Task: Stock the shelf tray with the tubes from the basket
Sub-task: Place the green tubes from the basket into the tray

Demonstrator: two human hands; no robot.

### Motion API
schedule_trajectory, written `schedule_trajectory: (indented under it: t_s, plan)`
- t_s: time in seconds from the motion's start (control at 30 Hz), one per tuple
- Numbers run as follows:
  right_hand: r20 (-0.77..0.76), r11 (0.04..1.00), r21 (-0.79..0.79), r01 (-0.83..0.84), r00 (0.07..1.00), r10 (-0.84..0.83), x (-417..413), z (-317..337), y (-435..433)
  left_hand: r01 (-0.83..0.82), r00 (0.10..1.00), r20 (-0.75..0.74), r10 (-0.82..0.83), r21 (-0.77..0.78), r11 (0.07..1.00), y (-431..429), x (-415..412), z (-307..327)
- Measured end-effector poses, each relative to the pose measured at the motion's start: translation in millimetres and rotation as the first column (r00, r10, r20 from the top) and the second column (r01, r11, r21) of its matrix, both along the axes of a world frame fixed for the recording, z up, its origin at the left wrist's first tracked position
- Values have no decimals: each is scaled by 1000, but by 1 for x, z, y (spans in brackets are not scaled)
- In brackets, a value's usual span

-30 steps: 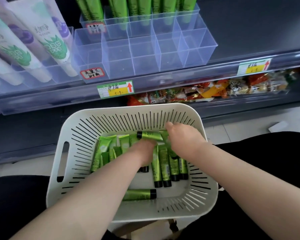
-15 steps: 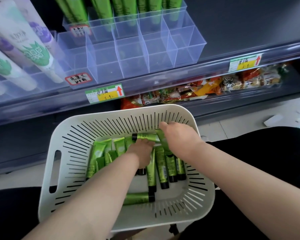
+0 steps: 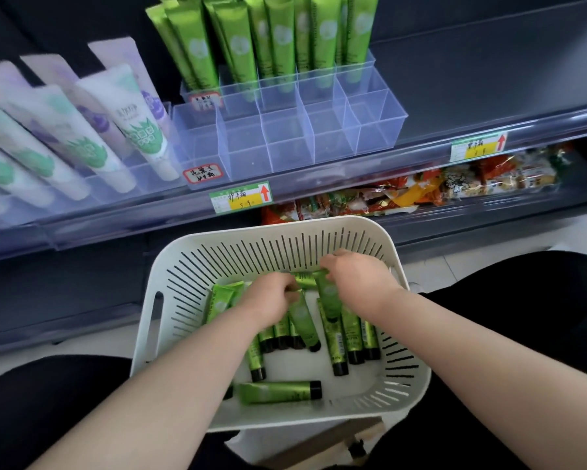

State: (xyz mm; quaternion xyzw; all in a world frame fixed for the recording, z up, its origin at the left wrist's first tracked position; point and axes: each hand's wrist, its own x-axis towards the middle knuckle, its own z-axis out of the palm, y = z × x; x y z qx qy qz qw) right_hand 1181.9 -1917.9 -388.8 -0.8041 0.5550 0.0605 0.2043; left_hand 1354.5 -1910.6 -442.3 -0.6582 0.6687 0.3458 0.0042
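Left hand [image 3: 274, 297] curled shut around a small green black-capped tube [image 3: 304, 321]; right hand [image 3: 360, 279] pinching another green tube [image 3: 326, 293]. Both inside the slotted white plastic basket [image 3: 197, 266], among more loose green tubes. Above, on the shelf, the clear compartmented tray [image 3: 373, 130]: front row bare, back row filled.

Your left hand [image 3: 274, 297] and right hand [image 3: 360, 278] are bare: no gloves, rings, watch or bands show on either. Both forearms are uncovered right to the bottom edge of the view, so no sleeves appear. Your legs [image 3: 509, 320] are in plain black fabric, unmarked, filling the lower corners on both sides, the cloth smooth and matte.
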Motion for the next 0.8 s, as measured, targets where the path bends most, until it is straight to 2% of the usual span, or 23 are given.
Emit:
schedule_trajectory:
  t_s: [0.2, 0.43, 0.57, 0.7, 0.8]
  plan:
    - [103, 980, -200, 13, 995, 8, 0, 22, 3, -57, 998, -41, 48, -270, 961, -1, 0, 48]
    - [229, 876, -458, 150, 972, -47, -16, 88, -1, -103, 994, -75, 73, -584, 805, -13, -8, 126]
    - [257, 796, -569, 208, 964, -68, -29, 126, -12, -182, 983, -150, 110, -659, 730, -26, -13, 173]
    - [310, 704, -642, 303, 943, -124, -41, 161, -25, -354, 923, -364, 123, -684, 638, -47, -19, 212]
    - [367, 640, -673, 372, 918, -147, -50, 180, -36, -431, 888, -440, 134, -694, 577, -57, -31, 238]
